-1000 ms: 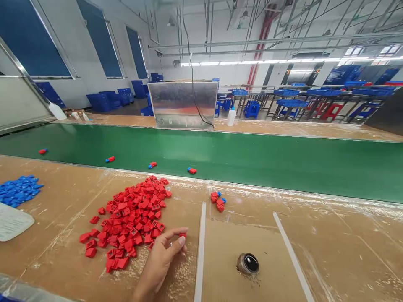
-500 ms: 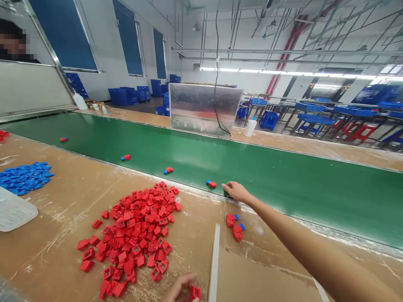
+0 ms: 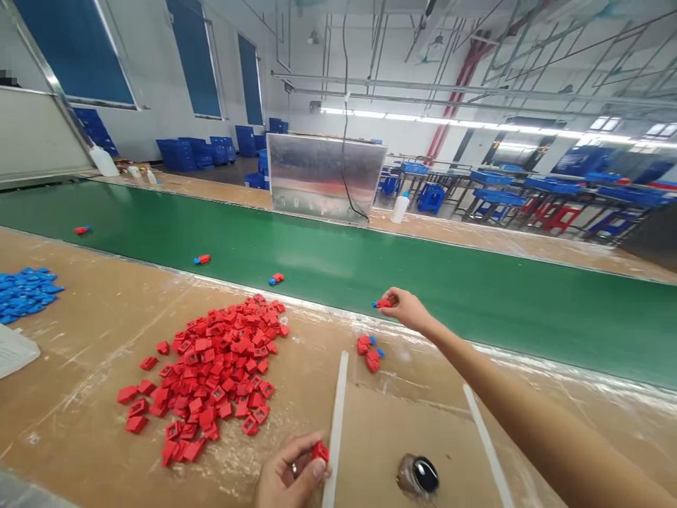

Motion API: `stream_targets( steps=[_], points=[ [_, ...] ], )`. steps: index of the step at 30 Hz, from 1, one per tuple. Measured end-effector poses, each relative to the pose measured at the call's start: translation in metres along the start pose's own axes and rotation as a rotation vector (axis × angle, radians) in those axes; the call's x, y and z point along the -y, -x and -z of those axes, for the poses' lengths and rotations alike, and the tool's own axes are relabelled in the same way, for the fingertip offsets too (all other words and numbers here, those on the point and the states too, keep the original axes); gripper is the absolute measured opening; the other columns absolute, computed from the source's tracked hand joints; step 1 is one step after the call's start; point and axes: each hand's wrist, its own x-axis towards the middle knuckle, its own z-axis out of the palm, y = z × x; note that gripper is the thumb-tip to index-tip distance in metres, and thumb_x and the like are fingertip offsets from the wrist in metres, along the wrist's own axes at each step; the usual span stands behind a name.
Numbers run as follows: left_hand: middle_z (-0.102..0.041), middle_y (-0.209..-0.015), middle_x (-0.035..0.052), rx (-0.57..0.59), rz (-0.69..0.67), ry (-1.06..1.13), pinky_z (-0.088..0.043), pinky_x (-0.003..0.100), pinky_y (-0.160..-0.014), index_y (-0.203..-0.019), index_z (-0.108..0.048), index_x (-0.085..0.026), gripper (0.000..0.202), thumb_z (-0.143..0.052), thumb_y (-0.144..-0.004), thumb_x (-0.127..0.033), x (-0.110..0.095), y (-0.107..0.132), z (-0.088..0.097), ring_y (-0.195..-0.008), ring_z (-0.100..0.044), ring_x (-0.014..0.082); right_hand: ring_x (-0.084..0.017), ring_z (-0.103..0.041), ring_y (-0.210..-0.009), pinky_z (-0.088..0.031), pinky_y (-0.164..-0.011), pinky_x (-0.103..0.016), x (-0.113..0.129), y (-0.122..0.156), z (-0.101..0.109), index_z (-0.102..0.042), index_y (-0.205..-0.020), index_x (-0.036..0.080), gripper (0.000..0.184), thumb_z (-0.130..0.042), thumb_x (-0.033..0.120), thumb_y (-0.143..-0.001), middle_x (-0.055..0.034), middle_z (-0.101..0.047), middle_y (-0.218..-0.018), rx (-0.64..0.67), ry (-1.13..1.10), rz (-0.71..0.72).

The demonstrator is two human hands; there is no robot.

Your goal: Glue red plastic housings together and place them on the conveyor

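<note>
Between thumb and fingers, my left hand (image 3: 293, 471) grips a red plastic block (image 3: 320, 451) with a square opening, low in the view. My right hand (image 3: 406, 309) reaches over the near edge of the green conveyor belt (image 3: 328, 264), its fingers closed on a red-and-blue plastic piece (image 3: 383, 303). Two more red pieces with blue ends (image 3: 373, 360) lie on the table just below that hand. A large heap of red blocks (image 3: 216, 367) spreads to the left of my left hand. Further along the belt lie several red-and-blue pieces (image 3: 276, 279).
A small pot of dark liquid (image 3: 424, 475) stands on cardboard (image 3: 391, 430) edged with white tape. Blue parts (image 3: 26, 293) are piled at far left beside a translucent plastic container (image 3: 15, 351). Across the belt stand a metal panel (image 3: 322, 176) and a white bottle (image 3: 400, 208).
My right hand has closed on the red-and-blue piece that lay on the belt beside it. My left hand with the red block shows more fully, and the view has shifted, bringing the dark pot into sight.
</note>
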Motion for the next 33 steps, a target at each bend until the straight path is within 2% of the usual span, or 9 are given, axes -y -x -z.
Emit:
stream_targets(
  steps=[3, 5, 8, 11, 16, 22, 24, 28, 33],
  points=[
    [-0.067, -0.100, 0.0092, 0.131, 0.038, -0.042, -0.057, 0.030, -0.079, -0.096, -0.079, -0.021, 0.043, -0.085, -0.060, -0.044, 0.006, 0.010, -0.014, -0.090, -0.063, 0.0217, -0.015, -0.061, -0.072, -0.043, -0.061, -0.025, -0.035, 0.072, 0.031, -0.063, -0.094, 0.017, 0.019, -0.062, 0.033, -0.083, -0.0019, -0.065, -0.080, 0.042, 0.037, -0.012],
    [-0.066, -0.106, 0.0094, 0.218, 0.063, -0.074, -0.056, 0.033, -0.085, -0.103, -0.077, -0.022, 0.044, -0.083, -0.065, -0.042, 0.011, 0.018, -0.025, -0.096, -0.061, 0.0222, -0.017, -0.060, -0.071, -0.041, -0.059, -0.026, -0.055, 0.120, 0.041, -0.064, -0.086, 0.019, 0.015, -0.063, 0.032, -0.080, -0.0042, -0.066, -0.082, 0.062, 0.104, -0.044],
    [-0.065, -0.109, 0.0087, 0.301, 0.109, -0.077, -0.055, 0.033, -0.087, -0.108, -0.075, -0.023, 0.045, -0.081, -0.068, -0.043, 0.018, 0.029, -0.044, -0.096, -0.061, 0.0212, -0.021, -0.058, -0.065, -0.034, -0.057, -0.029, -0.077, 0.179, 0.036, -0.059, -0.073, 0.019, 0.005, -0.060, 0.019, -0.078, -0.0074, -0.065, -0.077, 0.081, 0.241, -0.122],
    [-0.066, -0.098, 0.0063, 0.351, 0.132, -0.109, -0.052, 0.029, -0.084, -0.109, -0.074, -0.023, 0.045, -0.081, -0.068, -0.042, 0.024, 0.039, -0.057, -0.086, -0.060, 0.0168, -0.021, -0.056, -0.060, -0.029, -0.054, -0.029, -0.090, 0.213, 0.023, -0.054, -0.066, 0.019, 0.015, -0.055, 0.009, -0.077, -0.0067, -0.062, -0.069, 0.129, 0.312, -0.150],
    [-0.065, -0.096, 0.0041, 0.381, 0.092, -0.102, -0.050, 0.024, -0.080, -0.108, -0.074, -0.024, 0.039, -0.080, -0.071, -0.034, 0.032, 0.048, -0.062, -0.085, -0.059, 0.0138, -0.023, -0.063, -0.082, -0.043, -0.064, -0.031, -0.100, 0.232, 0.015, -0.060, -0.086, 0.021, 0.006, -0.055, 0.023, -0.088, -0.0054, -0.068, -0.093, 0.163, 0.222, -0.085],
    [-0.065, -0.101, 0.0031, 0.377, 0.032, -0.081, -0.050, 0.024, -0.082, -0.109, -0.073, -0.026, 0.034, -0.077, -0.075, -0.029, 0.039, 0.050, -0.060, -0.088, -0.061, 0.0132, -0.021, -0.061, -0.095, -0.051, -0.079, -0.035, -0.075, 0.263, 0.020, -0.061, -0.112, 0.023, 0.031, -0.041, 0.042, -0.099, -0.0083, -0.063, -0.109, -0.015, 0.001, 0.057],
    [-0.065, -0.098, 0.0024, 0.382, 0.038, -0.072, -0.050, 0.023, -0.080, -0.110, -0.073, -0.026, 0.034, -0.077, -0.076, -0.029, 0.039, 0.050, -0.060, -0.087, -0.062, 0.0127, -0.021, -0.062, -0.094, -0.052, -0.080, -0.036, -0.058, 0.273, 0.020, -0.060, -0.118, 0.022, 0.033, -0.041, 0.041, -0.099, -0.0095, -0.062, -0.108, -0.071, -0.028, 0.137],
    [-0.066, -0.093, 0.0029, 0.374, 0.041, -0.076, -0.050, 0.025, -0.078, -0.111, -0.071, -0.022, 0.037, -0.077, -0.076, -0.030, 0.037, 0.051, -0.060, -0.083, -0.062, 0.0135, -0.019, -0.063, -0.093, -0.055, -0.077, -0.034, -0.030, 0.283, 0.018, -0.056, -0.125, 0.022, 0.031, -0.043, 0.034, -0.100, -0.0095, -0.062, -0.110, -0.058, 0.011, 0.253],
    [-0.067, -0.090, 0.0046, 0.366, 0.042, -0.063, -0.051, 0.028, -0.077, -0.112, -0.070, -0.017, 0.041, -0.077, -0.075, -0.032, 0.036, 0.052, -0.061, -0.080, -0.063, 0.0153, -0.019, -0.067, -0.091, -0.056, -0.073, -0.033, -0.020, 0.280, 0.009, -0.060, -0.116, 0.021, 0.024, -0.047, 0.032, -0.099, -0.0089, -0.066, -0.109, -0.067, 0.047, 0.336]
  ],
)
